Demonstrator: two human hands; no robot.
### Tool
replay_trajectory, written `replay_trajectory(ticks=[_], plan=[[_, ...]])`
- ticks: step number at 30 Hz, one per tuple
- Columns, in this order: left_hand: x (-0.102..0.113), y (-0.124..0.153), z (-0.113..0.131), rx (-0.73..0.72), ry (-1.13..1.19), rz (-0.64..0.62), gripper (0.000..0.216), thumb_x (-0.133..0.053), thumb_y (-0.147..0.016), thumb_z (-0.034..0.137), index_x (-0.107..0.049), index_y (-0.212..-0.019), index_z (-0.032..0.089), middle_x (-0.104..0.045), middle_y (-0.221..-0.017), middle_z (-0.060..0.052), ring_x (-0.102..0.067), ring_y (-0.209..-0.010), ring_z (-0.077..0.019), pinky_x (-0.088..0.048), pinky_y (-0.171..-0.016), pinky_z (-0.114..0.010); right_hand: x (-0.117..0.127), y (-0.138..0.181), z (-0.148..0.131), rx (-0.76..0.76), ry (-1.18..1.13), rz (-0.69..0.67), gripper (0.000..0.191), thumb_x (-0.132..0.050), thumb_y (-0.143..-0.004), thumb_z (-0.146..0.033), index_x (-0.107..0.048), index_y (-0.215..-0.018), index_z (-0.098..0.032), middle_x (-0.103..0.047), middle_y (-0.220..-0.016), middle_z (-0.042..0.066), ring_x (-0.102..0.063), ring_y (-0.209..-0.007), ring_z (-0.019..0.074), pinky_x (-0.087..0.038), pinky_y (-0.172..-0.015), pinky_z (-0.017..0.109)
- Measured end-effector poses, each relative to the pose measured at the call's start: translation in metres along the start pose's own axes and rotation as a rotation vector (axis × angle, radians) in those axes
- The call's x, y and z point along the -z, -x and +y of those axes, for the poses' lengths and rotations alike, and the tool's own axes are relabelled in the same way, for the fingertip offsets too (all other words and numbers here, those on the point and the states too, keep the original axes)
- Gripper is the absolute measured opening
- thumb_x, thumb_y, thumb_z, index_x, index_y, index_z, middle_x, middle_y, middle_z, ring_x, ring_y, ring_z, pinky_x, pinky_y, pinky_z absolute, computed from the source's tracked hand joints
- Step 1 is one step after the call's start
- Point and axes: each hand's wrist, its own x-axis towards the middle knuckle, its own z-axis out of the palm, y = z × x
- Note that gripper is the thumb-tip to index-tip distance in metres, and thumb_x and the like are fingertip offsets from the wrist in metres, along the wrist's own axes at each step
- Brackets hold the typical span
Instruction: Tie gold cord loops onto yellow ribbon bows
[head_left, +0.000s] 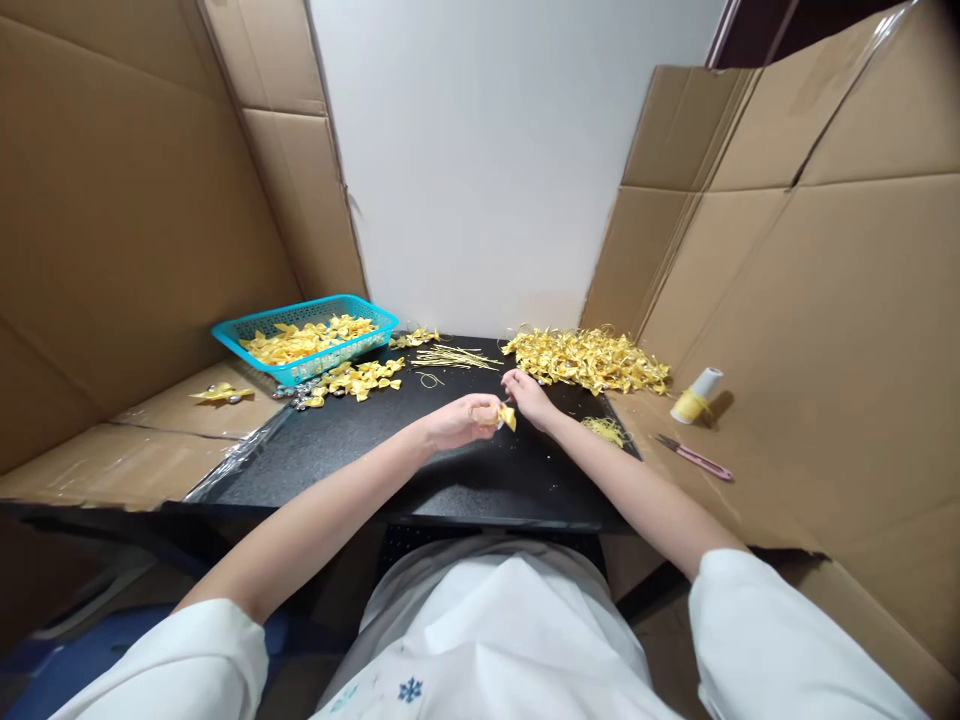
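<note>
My left hand (463,421) is closed over the front middle of the black table (337,465), pinching a small shiny gold ribbon bow (509,417). The bow sticks out past the fingertips on the right side. Just beyond it, my right hand (527,397) has its fingers pressed together in a pinch. Whatever they hold is too thin and small to make out. A loose loop of gold cord (431,380) lies on the tabletop to the left of the hands, and a bundle of straight gold ties (456,357) lies behind them.
A turquoise basket (335,358) of gold bows stands back left, with loose bows (360,380) before it. A large heap of bows (592,360) lies back right. Yellow thread scraps (604,431), a thread spool (696,397) and pink-handled snips (701,459) are on the right. Cardboard walls (847,330) flank the table.
</note>
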Motion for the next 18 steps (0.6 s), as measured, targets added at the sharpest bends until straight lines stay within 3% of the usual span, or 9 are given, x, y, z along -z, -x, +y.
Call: replay_trajectory(ticks=[4, 7, 11, 18], plan=[[0.001, -0.006, 0.009, -0.087, 0.037, 0.361, 0.034, -0.088, -0.052, 0.028, -0.062, -0.068, 0.012, -0.054, -0.065, 0.002, -0.036, -0.050, -0.0022, -0.023, -0.044, -0.015, 0.008, 0.002, -0.001, -0.010, -0.066, 0.119, 0.021, -0.058, -0.078, -0.040, -0.048, -0.075, -0.021, -0.044, -0.059, -0.008, -0.044, -0.056, 0.0095, -0.041, -0.063, 0.025], [0.005, -0.010, 0.010, -0.095, 0.062, 0.548, 0.030, -0.086, -0.050, 0.020, -0.065, -0.070, 0.012, -0.057, -0.066, 0.001, -0.033, -0.047, -0.0012, -0.019, -0.042, -0.015, 0.010, 0.013, -0.009, 0.130, -0.071, 0.136, 0.020, -0.058, -0.080, -0.039, -0.051, -0.082, -0.021, -0.052, -0.061, -0.006, -0.051, -0.059, 0.0105, -0.045, -0.067, 0.028], [0.005, -0.012, 0.007, -0.104, 0.061, 0.649, 0.029, -0.083, -0.049, 0.020, -0.067, -0.071, 0.011, -0.057, -0.066, 0.001, -0.032, -0.045, -0.0007, -0.016, -0.041, -0.015, 0.000, 0.035, -0.021, 0.382, 0.054, 0.112, 0.020, -0.054, -0.087, -0.040, -0.054, -0.094, -0.021, -0.064, -0.068, -0.001, -0.062, -0.068, 0.0137, -0.049, -0.068, 0.029], [-0.002, -0.010, 0.001, -0.140, -0.043, 0.691, 0.030, -0.083, -0.047, 0.025, -0.068, -0.069, 0.011, -0.056, -0.063, 0.001, -0.033, -0.047, -0.0017, -0.016, -0.043, -0.016, -0.011, 0.059, -0.032, 0.576, 0.256, 0.044, 0.015, -0.054, -0.091, -0.035, -0.061, -0.087, -0.022, -0.072, -0.077, 0.002, -0.067, -0.069, 0.0148, -0.053, -0.068, 0.030]])
